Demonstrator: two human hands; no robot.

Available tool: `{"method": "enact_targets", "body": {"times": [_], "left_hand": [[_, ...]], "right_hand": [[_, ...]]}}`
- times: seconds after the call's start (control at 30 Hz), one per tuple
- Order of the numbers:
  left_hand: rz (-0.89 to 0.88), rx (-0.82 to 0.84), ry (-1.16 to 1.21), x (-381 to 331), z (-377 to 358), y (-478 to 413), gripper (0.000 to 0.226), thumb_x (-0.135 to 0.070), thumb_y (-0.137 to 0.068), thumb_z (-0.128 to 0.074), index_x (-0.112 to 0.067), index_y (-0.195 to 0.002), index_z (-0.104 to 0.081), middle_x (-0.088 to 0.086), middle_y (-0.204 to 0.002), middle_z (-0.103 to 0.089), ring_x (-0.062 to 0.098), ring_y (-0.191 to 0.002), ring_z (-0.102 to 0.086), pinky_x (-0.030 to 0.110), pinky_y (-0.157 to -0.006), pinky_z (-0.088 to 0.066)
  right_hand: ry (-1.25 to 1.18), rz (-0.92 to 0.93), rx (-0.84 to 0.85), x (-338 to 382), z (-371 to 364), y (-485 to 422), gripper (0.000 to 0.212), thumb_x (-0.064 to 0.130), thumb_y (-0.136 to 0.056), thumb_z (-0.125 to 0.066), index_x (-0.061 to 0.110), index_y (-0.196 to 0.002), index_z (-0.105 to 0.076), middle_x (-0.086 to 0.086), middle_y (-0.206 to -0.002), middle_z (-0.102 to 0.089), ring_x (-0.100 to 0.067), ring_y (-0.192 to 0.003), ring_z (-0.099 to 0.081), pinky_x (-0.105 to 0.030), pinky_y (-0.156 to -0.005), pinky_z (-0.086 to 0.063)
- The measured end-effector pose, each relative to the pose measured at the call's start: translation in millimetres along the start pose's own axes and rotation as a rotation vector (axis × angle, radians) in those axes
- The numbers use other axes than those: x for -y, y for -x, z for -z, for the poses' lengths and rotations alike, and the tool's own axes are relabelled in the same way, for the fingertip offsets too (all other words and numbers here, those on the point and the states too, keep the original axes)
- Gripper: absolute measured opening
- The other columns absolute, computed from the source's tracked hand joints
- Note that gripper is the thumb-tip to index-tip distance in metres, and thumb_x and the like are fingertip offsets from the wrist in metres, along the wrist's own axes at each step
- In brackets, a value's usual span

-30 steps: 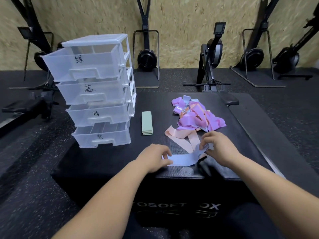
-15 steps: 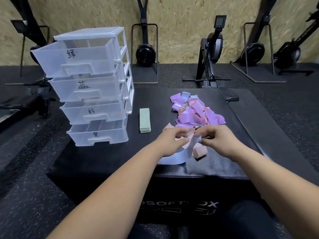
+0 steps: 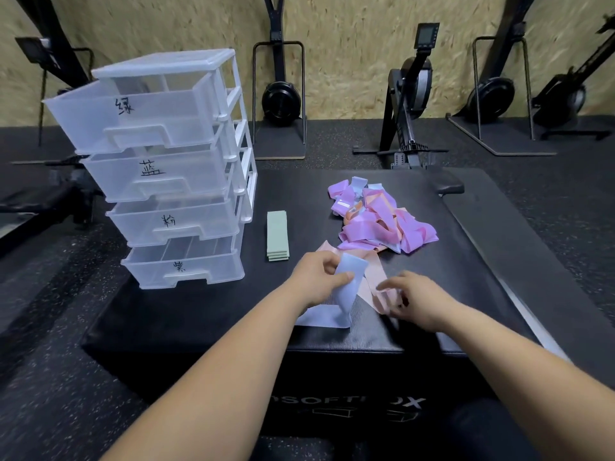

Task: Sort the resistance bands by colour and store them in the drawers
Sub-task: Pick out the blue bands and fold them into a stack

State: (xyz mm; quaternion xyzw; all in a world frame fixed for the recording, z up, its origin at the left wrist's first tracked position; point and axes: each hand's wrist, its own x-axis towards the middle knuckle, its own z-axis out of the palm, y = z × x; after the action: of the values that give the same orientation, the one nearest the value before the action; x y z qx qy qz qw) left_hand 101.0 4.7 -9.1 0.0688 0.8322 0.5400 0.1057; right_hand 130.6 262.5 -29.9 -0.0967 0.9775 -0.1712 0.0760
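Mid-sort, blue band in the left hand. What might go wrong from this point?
1. The blue band held by the left hand overlaps the pink band by the right hand; lifting may drag pink along.
2. Its lower end lies near the front edge of the black box; it might slide off.
3. The drawers all stand pulled out, the top one furthest; pressing down could tip the unit.

Far beyond the left grip [image 3: 319, 281], black rowing machines [image 3: 412, 94] stand on speckled black rubber floor [image 3: 332, 144] against a chipboard wall [image 3: 349, 44], with a black padded table [image 3: 199, 311] directly beneath it.
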Motion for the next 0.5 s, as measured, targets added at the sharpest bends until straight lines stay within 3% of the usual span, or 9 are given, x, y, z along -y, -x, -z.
{"method": "enact_targets", "body": {"times": [0.07, 0.17, 0.3, 0.4, 0.5], "left_hand": [[0.021, -0.017, 0.028, 2, 5, -2, 0.014, -0.027, -0.087, -0.085, -0.019, -0.093, -0.076, 0.008, -0.097, -0.076, 0.015, -0.082, -0.065, 0.033, -0.075, -0.057], [0.064, -0.042, 0.058, 2, 12, -8, 0.023, -0.038, -0.081, -0.083, -0.023, -0.096, -0.077, 0.011, -0.102, -0.078, 0.026, -0.093, -0.074, 0.050, -0.093, -0.061], [0.058, -0.074, 0.120, -4, 23, -18, 0.025, -0.040, -0.082, -0.076, -0.021, -0.098, -0.074, 0.017, -0.102, -0.077, 0.022, -0.085, -0.070, 0.060, -0.093, -0.059], [0.056, -0.094, 0.136, -10, 27, -25, 0.023, -0.039, -0.086, -0.075, -0.022, -0.102, -0.072, 0.016, -0.104, -0.077, 0.026, -0.088, -0.073, 0.060, -0.093, -0.060], [0.056, -0.115, 0.157, -13, 29, -33, 0.024, -0.046, -0.078, -0.075, -0.029, -0.094, -0.072, 0.012, -0.098, -0.077, 0.023, -0.084, -0.070, 0.060, -0.095, -0.059]], "right_hand": [[0.064, 0.000, -0.013, 0, -8, -5, 0.024, 0.048, -0.086, -0.075, 0.042, -0.110, -0.074, 0.011, -0.103, -0.059, -0.017, -0.094, -0.061, -0.037, -0.083, -0.054], [0.038, -0.066, -0.138, 1, 2, -21, 0.013, 0.042, -0.090, -0.075, 0.031, -0.096, -0.076, 0.008, -0.092, -0.071, -0.021, -0.092, -0.068, -0.034, -0.076, -0.054], [-0.068, -0.191, -0.438, -5, 48, -54, 0.008, 0.031, -0.090, -0.070, 0.029, -0.083, -0.071, 0.001, -0.082, -0.074, -0.027, -0.081, -0.068, -0.032, -0.069, -0.052], [-0.165, -0.267, -0.637, -16, 89, -76, 0.012, 0.031, -0.091, -0.073, 0.023, -0.100, -0.075, -0.003, -0.093, -0.077, -0.029, -0.090, -0.069, -0.033, -0.077, -0.051], [-0.250, -0.354, -0.635, -26, 112, -85, 0.040, 0.033, -0.089, -0.078, 0.018, -0.125, -0.070, -0.009, -0.117, -0.074, -0.032, -0.110, -0.067, -0.038, -0.093, -0.052]]}}
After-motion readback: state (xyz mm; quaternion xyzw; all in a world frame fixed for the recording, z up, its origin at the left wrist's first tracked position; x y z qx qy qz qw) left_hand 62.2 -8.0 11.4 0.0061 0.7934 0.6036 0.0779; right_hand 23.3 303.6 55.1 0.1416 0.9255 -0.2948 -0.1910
